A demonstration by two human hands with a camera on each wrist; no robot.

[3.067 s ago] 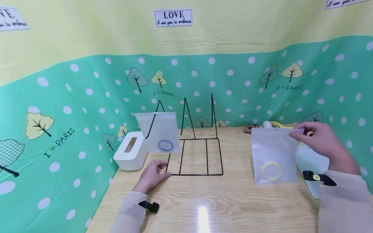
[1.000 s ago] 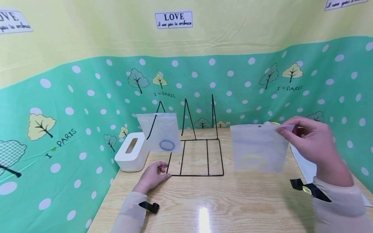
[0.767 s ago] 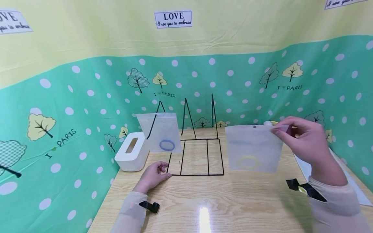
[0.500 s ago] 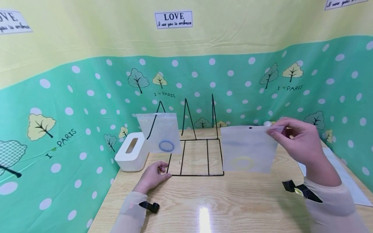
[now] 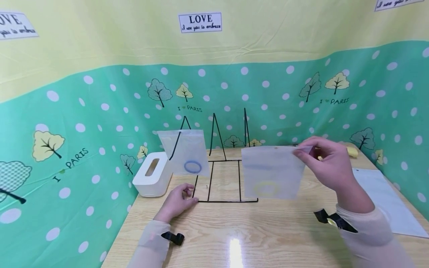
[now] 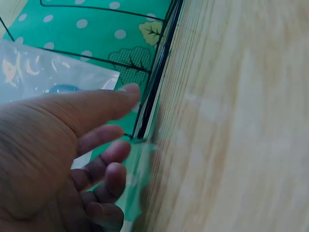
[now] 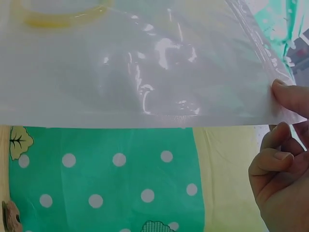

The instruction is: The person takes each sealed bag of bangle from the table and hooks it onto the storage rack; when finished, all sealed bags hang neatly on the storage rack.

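My right hand [image 5: 326,162] pinches the top right corner of a frosted zip bag [image 5: 268,160]. Inside that bag lies a yellow ring [image 7: 48,21]. The bag hangs in the air over the right part of a black wire rack [image 5: 228,201], hiding some of its wires. With thumb and fingers, my left hand [image 5: 177,199] holds the rack's front left corner. A second frosted bag [image 5: 181,149] hangs on the rack's left upright hook, and a blue ring [image 5: 192,172] shows inside it. The middle hook [image 5: 212,130] and right hook [image 5: 245,126] carry no bag.
A white tissue box [image 5: 151,182] stands left of the rack. At the right of the wooden table [image 5: 268,238] lies a flat, pale sheet-like item [image 5: 388,201], with something yellow [image 5: 352,151] behind it. A printed curtain [image 5: 268,85] hangs behind and at both sides.
The right hand has carried the yellow-ring bag leftward, from the table's right side to over the rack's right part. My left hand has stayed at the rack's corner.
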